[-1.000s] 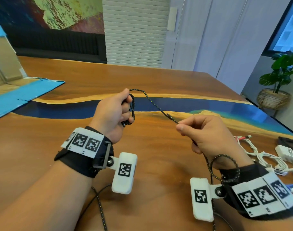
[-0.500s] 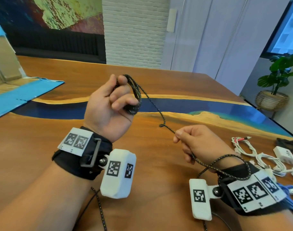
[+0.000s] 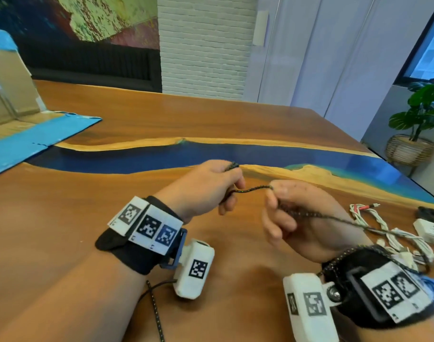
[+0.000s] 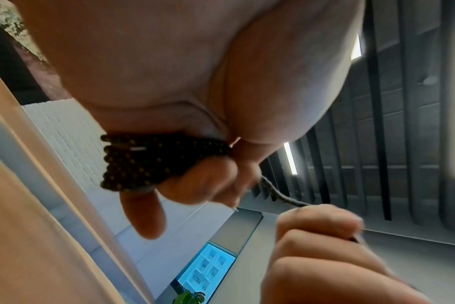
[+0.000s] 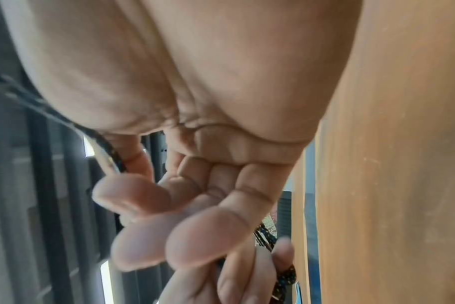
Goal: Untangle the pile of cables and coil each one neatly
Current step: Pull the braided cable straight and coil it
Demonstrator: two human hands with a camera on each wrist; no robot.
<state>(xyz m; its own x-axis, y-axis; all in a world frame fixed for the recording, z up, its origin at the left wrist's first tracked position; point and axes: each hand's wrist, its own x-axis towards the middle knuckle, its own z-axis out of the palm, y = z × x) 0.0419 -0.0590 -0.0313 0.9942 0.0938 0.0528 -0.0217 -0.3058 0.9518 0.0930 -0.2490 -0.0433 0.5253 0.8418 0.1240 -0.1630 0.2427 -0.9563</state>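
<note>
From the head view, a wooden table (image 3: 92, 218) with a blue strip running across it fills the room's foreground; a white brick wall (image 3: 203, 45), a potted plant (image 3: 418, 119) and a blue-edged cardboard box (image 3: 18, 124) ring it. White cables (image 3: 383, 233) lie at the table's right. Above the wood, the left hand (image 3: 206, 188) grips the black cable (image 3: 250, 189) in loops, and the right hand (image 3: 307, 218) pinches its free run.

The left wrist view shows stacked coils (image 4: 143, 162) under curled fingers (image 4: 205, 183).

The right wrist view shows the cable crossing behind the thumb (image 5: 133, 197).
</note>
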